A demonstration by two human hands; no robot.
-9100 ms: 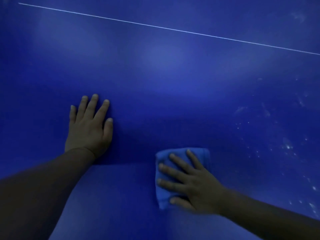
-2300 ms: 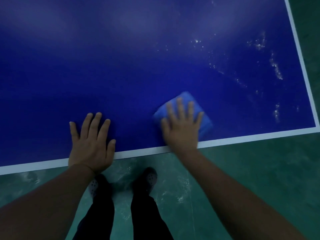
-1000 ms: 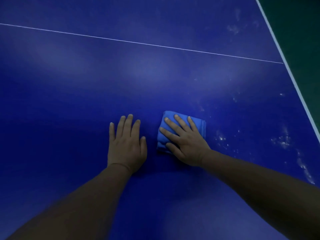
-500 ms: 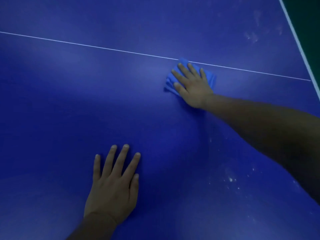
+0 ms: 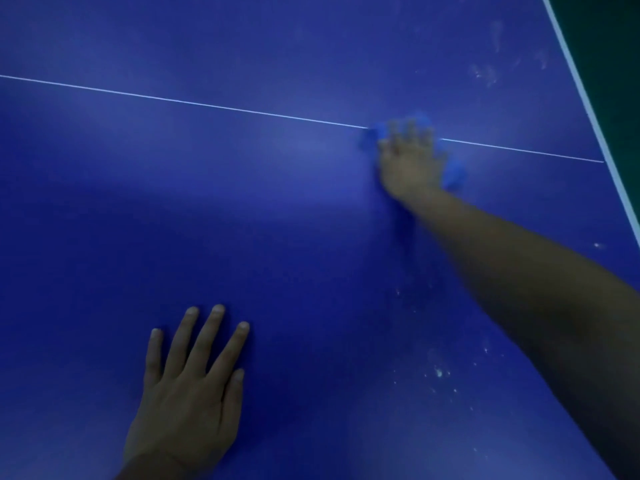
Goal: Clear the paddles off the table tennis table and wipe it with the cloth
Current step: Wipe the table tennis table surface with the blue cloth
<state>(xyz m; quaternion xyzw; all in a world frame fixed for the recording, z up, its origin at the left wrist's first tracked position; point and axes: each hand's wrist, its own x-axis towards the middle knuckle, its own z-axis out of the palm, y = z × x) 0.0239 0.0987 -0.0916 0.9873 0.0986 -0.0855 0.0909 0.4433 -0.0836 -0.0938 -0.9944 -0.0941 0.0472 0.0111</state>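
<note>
The blue table tennis table point(image 5: 277, 220) fills the head view. My right hand point(image 5: 410, 161) is stretched far out and presses flat on a folded blue cloth point(image 5: 453, 173), which lies over the thin white centre line point(image 5: 207, 105). The hand and cloth are blurred by motion. My left hand point(image 5: 188, 393) rests flat on the table near me, fingers spread, holding nothing. No paddles are in view.
The table's white right edge point(image 5: 588, 102) runs diagonally at the upper right, with dark green floor point(image 5: 616, 46) beyond it. White specks and smudges point(image 5: 440, 372) dot the table surface under my right forearm and near the far right corner.
My right hand has pushed the cloth from close beside my left hand outward to the centre line, and further right along it. My left hand stays planted flat.
</note>
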